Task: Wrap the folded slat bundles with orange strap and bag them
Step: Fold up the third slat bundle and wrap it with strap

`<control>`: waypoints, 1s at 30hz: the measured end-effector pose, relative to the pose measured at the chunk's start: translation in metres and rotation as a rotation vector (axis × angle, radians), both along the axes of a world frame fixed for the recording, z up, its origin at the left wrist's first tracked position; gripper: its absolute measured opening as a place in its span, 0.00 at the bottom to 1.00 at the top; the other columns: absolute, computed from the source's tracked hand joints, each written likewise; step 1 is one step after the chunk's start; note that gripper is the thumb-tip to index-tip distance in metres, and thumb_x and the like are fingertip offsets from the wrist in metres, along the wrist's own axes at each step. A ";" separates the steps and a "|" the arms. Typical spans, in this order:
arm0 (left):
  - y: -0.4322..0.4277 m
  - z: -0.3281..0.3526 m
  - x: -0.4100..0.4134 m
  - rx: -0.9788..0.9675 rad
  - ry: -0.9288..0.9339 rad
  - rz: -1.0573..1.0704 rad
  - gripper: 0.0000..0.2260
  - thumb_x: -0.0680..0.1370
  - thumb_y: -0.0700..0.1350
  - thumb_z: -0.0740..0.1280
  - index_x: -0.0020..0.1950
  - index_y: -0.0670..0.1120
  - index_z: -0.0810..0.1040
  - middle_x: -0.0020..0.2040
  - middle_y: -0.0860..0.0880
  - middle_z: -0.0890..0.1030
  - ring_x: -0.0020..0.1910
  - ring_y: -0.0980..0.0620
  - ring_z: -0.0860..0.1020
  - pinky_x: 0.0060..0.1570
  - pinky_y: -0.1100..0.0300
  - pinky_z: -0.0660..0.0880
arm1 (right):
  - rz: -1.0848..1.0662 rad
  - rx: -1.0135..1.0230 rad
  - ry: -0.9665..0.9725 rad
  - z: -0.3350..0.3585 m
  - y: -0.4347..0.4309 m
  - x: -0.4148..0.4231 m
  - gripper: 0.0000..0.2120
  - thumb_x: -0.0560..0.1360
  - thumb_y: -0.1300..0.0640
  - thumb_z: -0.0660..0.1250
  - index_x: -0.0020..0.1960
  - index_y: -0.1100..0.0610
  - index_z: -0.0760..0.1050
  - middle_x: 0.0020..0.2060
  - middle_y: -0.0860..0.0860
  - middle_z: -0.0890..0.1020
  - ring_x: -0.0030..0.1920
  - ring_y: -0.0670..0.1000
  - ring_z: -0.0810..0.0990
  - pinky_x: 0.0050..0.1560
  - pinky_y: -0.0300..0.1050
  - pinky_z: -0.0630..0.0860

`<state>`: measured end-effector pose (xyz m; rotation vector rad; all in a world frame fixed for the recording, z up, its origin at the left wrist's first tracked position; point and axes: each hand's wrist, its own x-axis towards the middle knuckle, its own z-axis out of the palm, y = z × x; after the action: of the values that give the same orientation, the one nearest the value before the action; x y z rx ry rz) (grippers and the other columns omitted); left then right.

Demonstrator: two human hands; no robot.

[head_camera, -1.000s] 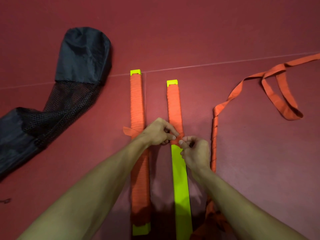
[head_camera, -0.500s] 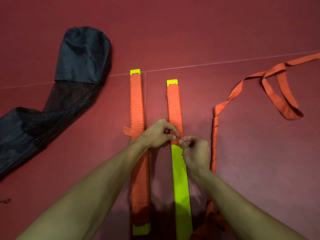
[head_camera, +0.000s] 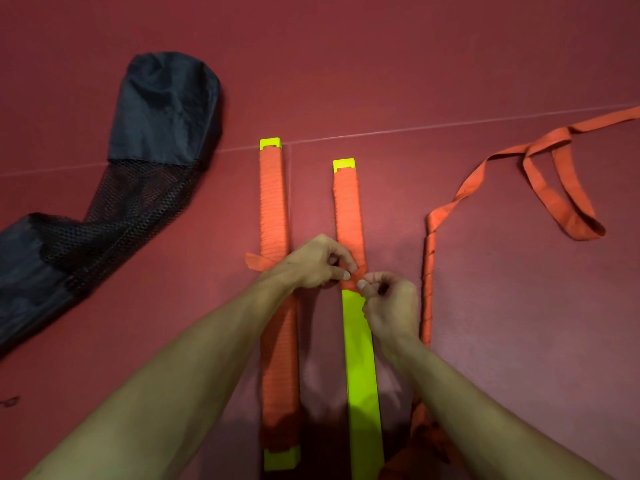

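Barely shifting since a second ago, only inching fingertips closer. Pinching the orange strap with left hand and right hand at the middle of the right slat bundle. Leaving its near half bare; probably tightening a turn.

floor | bag far left | left slat bundle centre, lying near-to-far | right slat bundle just beside, on its right | left hand, right hand atop right slat bundle mid-length | strap right, trailing far-right
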<state>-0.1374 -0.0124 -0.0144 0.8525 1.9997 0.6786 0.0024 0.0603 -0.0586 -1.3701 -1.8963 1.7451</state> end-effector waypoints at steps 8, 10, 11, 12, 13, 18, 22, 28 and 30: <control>0.004 0.003 0.000 -0.059 0.144 -0.087 0.06 0.74 0.37 0.74 0.44 0.47 0.82 0.33 0.58 0.71 0.32 0.63 0.69 0.34 0.74 0.63 | 0.002 -0.001 -0.006 -0.001 0.000 0.000 0.13 0.73 0.61 0.73 0.32 0.51 0.75 0.27 0.46 0.76 0.30 0.50 0.73 0.37 0.52 0.75; 0.004 0.002 0.002 -0.046 0.176 -0.109 0.03 0.75 0.36 0.73 0.47 0.42 0.84 0.36 0.57 0.71 0.34 0.62 0.69 0.36 0.73 0.64 | 0.005 -0.001 -0.004 -0.001 0.000 0.000 0.13 0.73 0.62 0.73 0.32 0.52 0.75 0.26 0.46 0.76 0.29 0.49 0.72 0.37 0.53 0.74; 0.004 0.001 0.002 -0.039 0.190 -0.121 0.02 0.76 0.36 0.72 0.47 0.40 0.84 0.37 0.57 0.71 0.35 0.62 0.69 0.37 0.71 0.63 | 0.007 0.002 -0.003 -0.002 0.000 0.000 0.13 0.73 0.61 0.73 0.32 0.52 0.75 0.26 0.46 0.76 0.29 0.50 0.73 0.37 0.55 0.75; 0.003 0.000 0.002 -0.034 0.196 -0.131 0.02 0.76 0.36 0.71 0.48 0.40 0.83 0.37 0.57 0.71 0.35 0.61 0.69 0.39 0.68 0.64 | 0.007 0.004 -0.006 -0.002 0.000 0.000 0.13 0.73 0.61 0.73 0.33 0.51 0.75 0.26 0.46 0.76 0.29 0.50 0.73 0.38 0.56 0.76; 0.003 0.000 0.002 -0.029 0.201 -0.141 0.02 0.77 0.35 0.71 0.47 0.40 0.83 0.38 0.57 0.70 0.35 0.61 0.69 0.41 0.65 0.64 | 0.011 0.005 -0.004 -0.002 0.001 0.001 0.13 0.73 0.61 0.73 0.33 0.51 0.75 0.26 0.46 0.77 0.30 0.51 0.74 0.38 0.57 0.77; -0.001 -0.003 0.002 -0.006 0.231 -0.190 0.04 0.79 0.36 0.67 0.47 0.44 0.79 0.42 0.54 0.71 0.44 0.55 0.71 0.47 0.67 0.65 | 0.004 -0.049 0.012 0.006 0.004 0.001 0.11 0.72 0.61 0.74 0.37 0.52 0.74 0.30 0.50 0.76 0.26 0.52 0.75 0.32 0.54 0.76; -0.007 -0.003 0.002 0.034 0.205 -0.136 0.07 0.81 0.36 0.64 0.47 0.47 0.74 0.43 0.55 0.69 0.43 0.57 0.70 0.46 0.75 0.65 | 0.126 0.258 0.035 0.015 0.013 0.006 0.15 0.65 0.55 0.80 0.47 0.48 0.77 0.41 0.50 0.77 0.41 0.51 0.78 0.47 0.47 0.76; -0.011 0.004 0.005 0.028 0.154 -0.018 0.06 0.82 0.37 0.61 0.47 0.45 0.72 0.39 0.52 0.77 0.30 0.67 0.75 0.34 0.74 0.68 | 0.389 0.414 -0.022 0.026 0.019 0.004 0.16 0.69 0.53 0.77 0.55 0.51 0.82 0.51 0.48 0.74 0.54 0.50 0.77 0.57 0.44 0.73; -0.010 0.006 0.005 0.036 0.143 0.026 0.09 0.82 0.36 0.60 0.45 0.48 0.70 0.37 0.50 0.80 0.28 0.68 0.75 0.34 0.73 0.70 | 0.386 0.422 -0.042 0.027 0.021 0.004 0.14 0.69 0.55 0.77 0.54 0.52 0.82 0.52 0.49 0.76 0.55 0.51 0.78 0.57 0.45 0.73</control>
<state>-0.1319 -0.0225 -0.0087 0.9206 2.1344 0.6867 0.0061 0.0810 -0.0321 -0.9395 -2.4986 1.3399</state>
